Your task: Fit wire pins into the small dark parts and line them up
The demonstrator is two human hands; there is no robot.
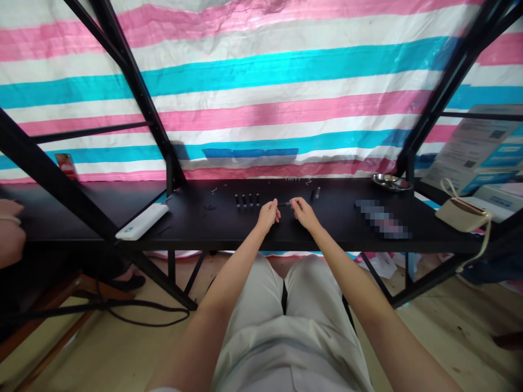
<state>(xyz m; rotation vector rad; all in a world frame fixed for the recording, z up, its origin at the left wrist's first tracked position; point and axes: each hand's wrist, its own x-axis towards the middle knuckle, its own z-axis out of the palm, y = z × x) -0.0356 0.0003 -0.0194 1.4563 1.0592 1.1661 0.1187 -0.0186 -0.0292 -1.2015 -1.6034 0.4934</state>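
My left hand [268, 215] and my right hand [304, 213] meet above the black table, fingers pinched. A thin dark stick-like piece [284, 204] spans the gap between them, one end in each hand's fingertips. It is too small for me to tell its kind. Left of my left hand, several short black cylinders [247, 200] with pale ends stand in a row. Beyond my right hand are a dark cylinder [312, 195] and a greyish one [317, 193]. A row of small pale bits [292, 179] lies at the table's back edge.
A shiny metal dish [391, 183] sits at the back right, near a pixelated patch [382, 219] and a beige pouch [462, 213]. On the left lies a white oblong case [143, 222]. Black frame posts [139, 95] flank the table [204, 231]. Another person's arm [10, 231] shows far left.
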